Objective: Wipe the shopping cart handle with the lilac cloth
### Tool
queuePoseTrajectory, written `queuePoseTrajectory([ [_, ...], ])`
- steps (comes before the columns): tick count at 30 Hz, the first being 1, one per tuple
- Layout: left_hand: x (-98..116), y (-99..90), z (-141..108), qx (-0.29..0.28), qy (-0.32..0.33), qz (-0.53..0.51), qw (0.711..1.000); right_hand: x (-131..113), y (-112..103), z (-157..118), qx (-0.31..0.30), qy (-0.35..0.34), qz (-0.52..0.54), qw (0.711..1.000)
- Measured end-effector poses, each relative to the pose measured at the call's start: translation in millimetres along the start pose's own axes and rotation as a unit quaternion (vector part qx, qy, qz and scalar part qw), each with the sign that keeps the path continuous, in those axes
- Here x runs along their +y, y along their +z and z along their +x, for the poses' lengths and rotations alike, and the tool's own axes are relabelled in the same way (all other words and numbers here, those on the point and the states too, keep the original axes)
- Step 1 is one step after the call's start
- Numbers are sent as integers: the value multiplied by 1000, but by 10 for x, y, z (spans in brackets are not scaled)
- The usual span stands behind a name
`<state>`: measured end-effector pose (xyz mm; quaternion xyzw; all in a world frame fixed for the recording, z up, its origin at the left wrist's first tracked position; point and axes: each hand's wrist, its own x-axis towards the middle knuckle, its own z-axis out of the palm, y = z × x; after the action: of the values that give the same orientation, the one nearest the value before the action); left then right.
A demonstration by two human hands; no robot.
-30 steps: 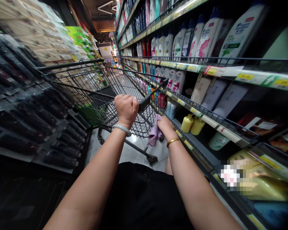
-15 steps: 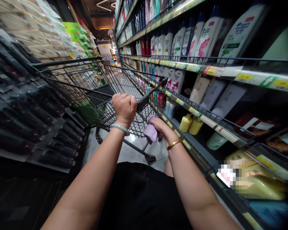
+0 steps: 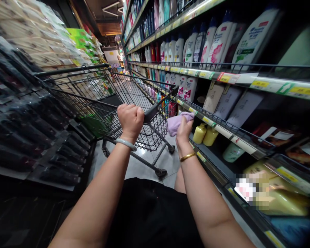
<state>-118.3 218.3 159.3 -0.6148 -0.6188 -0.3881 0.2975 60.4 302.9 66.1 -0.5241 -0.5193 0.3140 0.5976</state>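
Observation:
My left hand [image 3: 130,121] is closed around the end of the handle bar of a black wire shopping cart [image 3: 142,84]. A pale bangle [image 3: 126,144] circles that wrist. My right hand [image 3: 184,131] grips a folded lilac cloth [image 3: 177,123], held just right of the cart's near corner and close to the shelf edge. The fingers of this hand are partly hidden behind the cloth. Around the right wrist sits a gold bracelet [image 3: 187,157]. Inside the cart only bare wire mesh shows.
Shelves [image 3: 196,70] of shampoo bottles [image 3: 220,43] run along the right. Two yellow bottles [image 3: 199,133] stand on a lower shelf near my right hand. Dark packaged goods [image 3: 41,131] hang at left, beside stacked tan packs [image 3: 31,31]. Grey floor tiles [image 3: 142,172] lie beneath the cart.
My right hand has risen and turned, bringing the lilac cloth up and to the right, away from the cart. My left hand stays on the handle, slightly further left and lower in view.

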Motion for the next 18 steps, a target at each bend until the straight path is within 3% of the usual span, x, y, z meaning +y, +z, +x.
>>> queuePoseTrajectory([
  [2, -1, -15, -3, 9, -5, -5, 1000, -125, 103, -216, -1, -48, 40, 998],
  [5, -3, -42, -1, 5, -9, -8, 1000, -250, 291, -574, -104, -218, 55, 969],
  [7, -13, -80, -6, 0, -8, -8, 1000, -222, 369, -648, -117, -263, 44, 957],
  [9, -38, -142, -26, 0, 0, -16, 1000, -131, 386, -545, -91, -212, 32, 973],
  [11, -79, -228, -64, 3, 8, -34, 999, -63, 360, -359, -62, -96, 47, 992],
  [13, -128, -329, -116, 8, 17, -55, 998, -102, 316, -241, -23, 1, 89, 996],
  [14, -152, -380, -145, 9, 21, -65, 998, -170, 295, -243, -3, 12, 114, 993],
  [16, -190, -478, -201, 11, 28, -78, 997, -371, 264, -374, 13, -60, 150, 987],
  [18, -208, -564, -248, 8, 32, -85, 996, -569, 254, -589, -35, -214, 142, 966],
])
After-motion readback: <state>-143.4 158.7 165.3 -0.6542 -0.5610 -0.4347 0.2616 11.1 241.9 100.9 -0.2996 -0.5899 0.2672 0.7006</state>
